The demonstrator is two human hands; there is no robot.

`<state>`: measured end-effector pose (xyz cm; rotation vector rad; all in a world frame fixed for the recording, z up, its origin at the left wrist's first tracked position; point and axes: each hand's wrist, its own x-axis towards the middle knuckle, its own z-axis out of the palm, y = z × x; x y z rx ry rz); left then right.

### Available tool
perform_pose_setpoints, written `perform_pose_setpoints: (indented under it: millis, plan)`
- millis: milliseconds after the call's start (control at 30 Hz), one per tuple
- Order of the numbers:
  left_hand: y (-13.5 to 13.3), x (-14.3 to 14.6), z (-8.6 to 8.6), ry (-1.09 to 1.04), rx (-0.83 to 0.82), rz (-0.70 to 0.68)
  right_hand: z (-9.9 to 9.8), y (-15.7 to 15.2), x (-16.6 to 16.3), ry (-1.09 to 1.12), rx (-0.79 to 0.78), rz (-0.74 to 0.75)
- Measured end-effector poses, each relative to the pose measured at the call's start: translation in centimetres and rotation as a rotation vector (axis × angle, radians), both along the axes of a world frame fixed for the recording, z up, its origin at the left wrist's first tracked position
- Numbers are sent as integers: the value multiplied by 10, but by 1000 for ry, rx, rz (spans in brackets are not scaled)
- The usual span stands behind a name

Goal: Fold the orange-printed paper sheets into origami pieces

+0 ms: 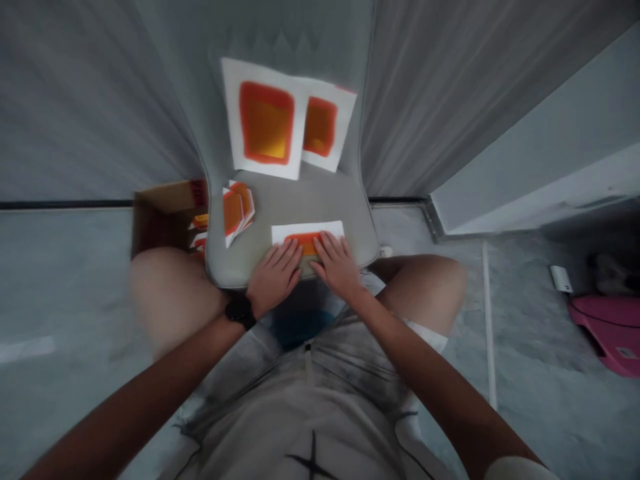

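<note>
A white sheet of paper with an orange patch (308, 243) lies at the front of the grey chair seat (320, 197). My left hand (277, 270) rests flat on its left part, fingers stretched out. On the right part lies my right hand (337, 263), its fingers extended too. The near edge of the paper is partly hidden under my hands. Left of it on the seat sit several folded orange-and-white papers (237, 208). Two flat sheets, a larger one (267, 123) and a smaller one (325, 127), lean against the chair back, each with a red-bordered golden square.
A cardboard box (165, 200) stands on the floor left of the chair, with orange-and-white papers inside. My knees flank the seat. Grey curtains (90, 100) hang behind. At the right are a pink stool (607, 333) and a small white device (561, 279) with a cable.
</note>
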<state>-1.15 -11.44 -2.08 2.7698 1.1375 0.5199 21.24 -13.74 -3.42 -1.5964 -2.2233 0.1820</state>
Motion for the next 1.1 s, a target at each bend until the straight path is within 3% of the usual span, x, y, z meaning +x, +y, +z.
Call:
perform_pose_setpoints:
  millis: [500, 933, 1100]
  plan:
    - [-3, 3, 2, -15, -35, 26, -2, 0, 1, 7, -25, -11]
    - [-5, 4, 6, 43, -8, 58, 4, -1, 3, -31, 137, -135]
    - [-5, 4, 6, 47, -17, 63, -4, -4, 6, -23, 107, -128]
